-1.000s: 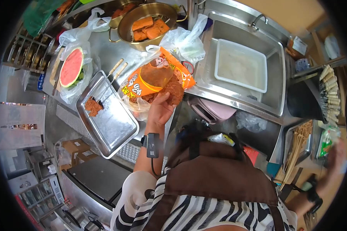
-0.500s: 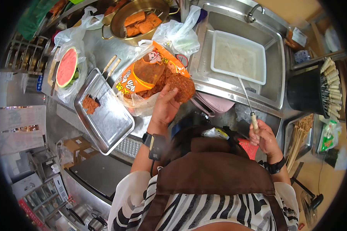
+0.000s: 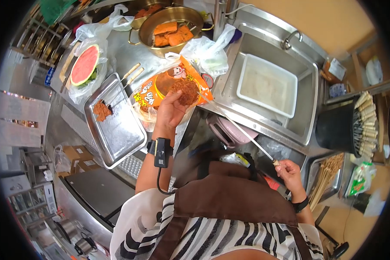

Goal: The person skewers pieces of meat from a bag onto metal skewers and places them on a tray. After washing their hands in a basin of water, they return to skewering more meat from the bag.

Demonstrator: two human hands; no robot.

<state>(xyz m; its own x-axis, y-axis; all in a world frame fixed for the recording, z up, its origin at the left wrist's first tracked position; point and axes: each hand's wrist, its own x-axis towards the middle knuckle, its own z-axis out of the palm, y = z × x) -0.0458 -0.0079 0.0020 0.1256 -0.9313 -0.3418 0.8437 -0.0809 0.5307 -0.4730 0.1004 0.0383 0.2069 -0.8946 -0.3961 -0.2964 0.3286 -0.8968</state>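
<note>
My left hand [image 3: 172, 109] pinches a round, reddish-brown seasoned patty [image 3: 184, 92] above an orange printed bag [image 3: 153, 89]. A long metal skewer [image 3: 242, 132] with a wooden handle is gripped in my right hand [image 3: 289, 174]. Its tip reaches the patty's right edge; whether it has gone in cannot be made out. To the left of the bag, a steel tray [image 3: 125, 135] holds a reddish piece of food [image 3: 102, 111] and two wooden-handled skewers.
A brass pot [image 3: 177, 21] with orange pieces stands behind the bag, cut watermelon [image 3: 85, 66] at left. A sink [image 3: 307, 78] holds a white tub [image 3: 268, 84]. At right are a black bucket [image 3: 336, 131] of handled skewers and a tray of thin sticks [image 3: 327, 173].
My left hand has lifted the patty out over the bag. My right hand has tilted the skewer so its tip meets the patty. The view has shifted slightly.
</note>
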